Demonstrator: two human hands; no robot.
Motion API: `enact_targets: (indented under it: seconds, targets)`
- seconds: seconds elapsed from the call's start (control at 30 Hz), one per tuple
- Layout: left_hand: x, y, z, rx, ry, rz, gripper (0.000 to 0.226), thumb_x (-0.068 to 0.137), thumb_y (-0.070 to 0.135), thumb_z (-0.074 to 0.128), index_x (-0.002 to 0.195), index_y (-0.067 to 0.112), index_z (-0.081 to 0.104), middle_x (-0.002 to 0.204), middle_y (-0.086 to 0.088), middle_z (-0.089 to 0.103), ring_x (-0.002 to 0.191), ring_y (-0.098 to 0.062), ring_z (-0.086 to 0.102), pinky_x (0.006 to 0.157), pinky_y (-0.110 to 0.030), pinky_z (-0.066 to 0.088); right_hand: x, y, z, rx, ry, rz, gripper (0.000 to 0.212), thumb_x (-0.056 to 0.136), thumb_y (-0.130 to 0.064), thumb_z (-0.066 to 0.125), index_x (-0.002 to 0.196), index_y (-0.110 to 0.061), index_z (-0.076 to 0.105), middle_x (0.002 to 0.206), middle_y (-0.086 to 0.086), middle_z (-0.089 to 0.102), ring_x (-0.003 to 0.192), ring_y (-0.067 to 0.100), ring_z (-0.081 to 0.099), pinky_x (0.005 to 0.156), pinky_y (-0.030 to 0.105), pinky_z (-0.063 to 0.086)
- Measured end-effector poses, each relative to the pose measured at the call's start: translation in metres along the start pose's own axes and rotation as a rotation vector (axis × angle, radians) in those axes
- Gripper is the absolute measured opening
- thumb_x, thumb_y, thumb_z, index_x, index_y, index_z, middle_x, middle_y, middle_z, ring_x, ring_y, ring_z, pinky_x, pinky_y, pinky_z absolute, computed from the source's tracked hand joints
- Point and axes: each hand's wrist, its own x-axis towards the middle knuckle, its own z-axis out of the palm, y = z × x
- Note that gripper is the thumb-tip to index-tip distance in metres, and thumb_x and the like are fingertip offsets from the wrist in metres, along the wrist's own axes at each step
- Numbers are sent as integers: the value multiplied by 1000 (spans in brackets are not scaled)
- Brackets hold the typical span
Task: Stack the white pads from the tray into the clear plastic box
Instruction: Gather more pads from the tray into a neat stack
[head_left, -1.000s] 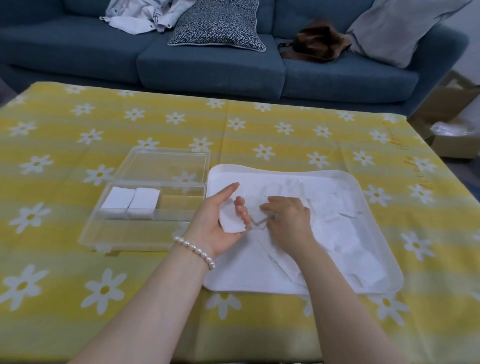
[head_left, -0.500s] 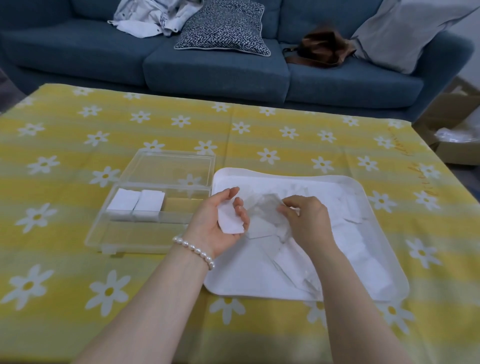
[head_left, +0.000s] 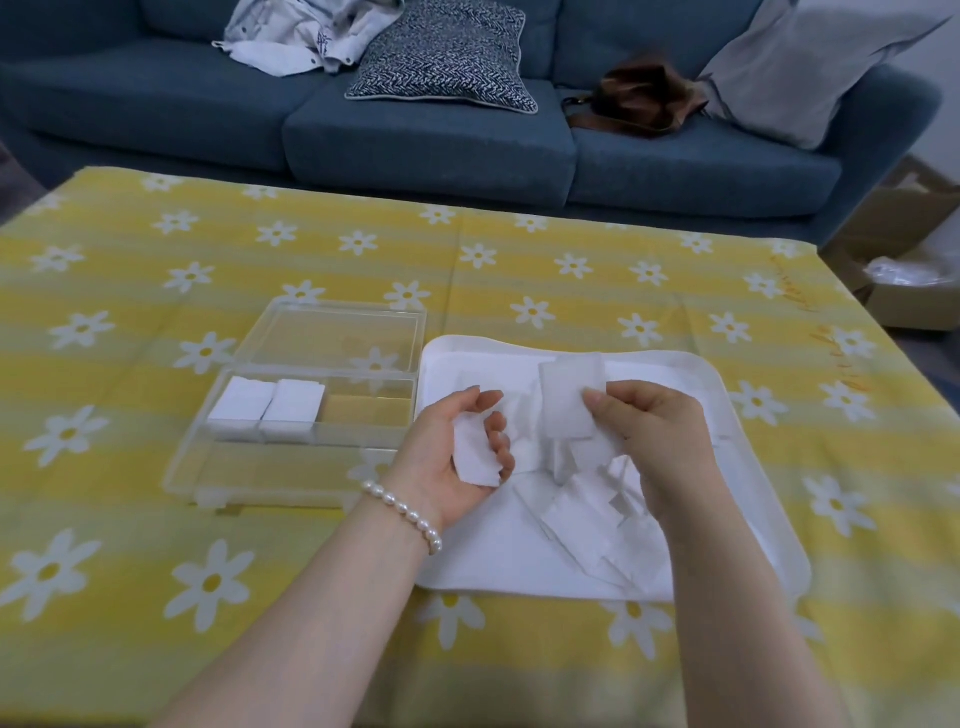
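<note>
White pads (head_left: 587, 514) lie loose in a heap in the tray (head_left: 748, 441), and one of them, a thin, soft square pad (head_left: 569, 400), is now pinched at its right edge between the thumb and fingers of the right hand (head_left: 657, 434) and held up above the heap; half a second ago that hand was lower, its fingers down among the pile with nothing lifted. The left hand (head_left: 457, 457), just beside the right one and palm up, has not changed its hold: its fingers curl around a small stack of pads (head_left: 475, 454), flat and rectangular. A bracelet (head_left: 402, 506) of smooth white beads circles that wrist.

Beyond and to the left of the left hand sits the clear box (head_left: 291, 415), hard see-through plastic with straight walls, its lid (head_left: 332, 338) folded open behind it. Two neat piles of pads (head_left: 267, 408) stand side by side in its far left part, as before. The tray under both hands is white, shallow and round-cornered. Everything rests on a yellow striped cloth (head_left: 156, 545) printed with white daisies. Farther off is a blue fabric sofa (head_left: 431, 140) with a patterned cushion (head_left: 441, 57).
</note>
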Motion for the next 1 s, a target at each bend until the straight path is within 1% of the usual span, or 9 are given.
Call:
enact_targets:
  seconds: [0.07, 0.17, 0.33, 0.43, 0.5, 0.63, 0.77, 0.87, 1.0]
  targets:
    - [0, -3, 2, -28, -24, 27, 24, 91, 32, 54, 83, 11, 61, 64, -4, 53, 45, -15, 47, 46, -18, 41, -4, -2, 4, 111, -51, 62, 7, 77, -12, 73, 72, -8, 71, 66, 7, 68, 58, 15, 61, 51, 22, 48]
    - [0, -6, 5, -48, -85, 55, 33, 90, 46, 54, 92, 14, 60, 69, -6, 60, 54, -16, 53, 48, -21, 44, -7, -4, 12, 157, -131, 129, 9, 78, -13, 72, 73, -6, 69, 68, 10, 66, 61, 21, 58, 57, 30, 45]
    - [-2, -10, 7, -7, -253, 64, 79, 61, 69, 59, 115, 12, 59, 110, -16, 68, 90, -28, 67, 73, -36, 57, -14, -4, 24, 95, -226, 142, 12, 77, -15, 74, 79, -5, 68, 66, 9, 64, 55, 18, 56, 47, 24, 40]
    - [-2, -11, 6, -53, -222, 84, 59, 57, 59, 70, 97, 17, 60, 86, -8, 68, 77, -27, 67, 64, -41, 55, -19, -4, 36, 17, -191, 98, 12, 74, -13, 76, 77, -8, 65, 58, 4, 63, 45, 12, 55, 39, 19, 37]
    - [-3, -12, 6, -36, -226, 92, 39, 64, 46, 74, 89, 18, 63, 82, -3, 67, 73, -26, 66, 57, -38, 53, -22, -4, 43, -38, -143, 51, 17, 73, -13, 78, 74, -10, 61, 55, 3, 63, 41, 10, 56, 36, 18, 37]
    - [-6, -10, 7, -82, -236, 77, 11, 64, 24, 74, 66, 13, 73, 73, -4, 67, 66, -22, 69, 61, -35, 57, -28, -6, 46, -72, -126, 8, 27, 70, -18, 80, 68, -10, 54, 56, 3, 61, 42, 10, 57, 36, 19, 39]
    - [-4, 0, 5, -226, -190, 152, 19, 67, 18, 74, 82, 12, 64, 69, -4, 59, 60, -17, 64, 65, -31, 57, -26, -15, 27, 16, -270, 98, 28, 68, -11, 81, 74, -6, 54, 50, 3, 58, 41, 19, 59, 41, 22, 46]
    - [-2, 5, 3, -261, -160, 188, 22, 75, 27, 71, 87, 13, 60, 67, -4, 58, 59, -15, 57, 61, -27, 53, -27, -19, 17, 72, -342, 150, 21, 69, 4, 76, 75, -3, 56, 57, 12, 64, 46, 22, 63, 43, 22, 48]
    - [-1, 4, 2, -237, -179, 200, 31, 71, 38, 70, 90, 16, 58, 68, -4, 59, 57, -15, 57, 57, -24, 51, -30, -17, 23, 74, -361, 183, 17, 72, 9, 72, 74, -2, 59, 62, 16, 68, 48, 22, 65, 43, 21, 49]
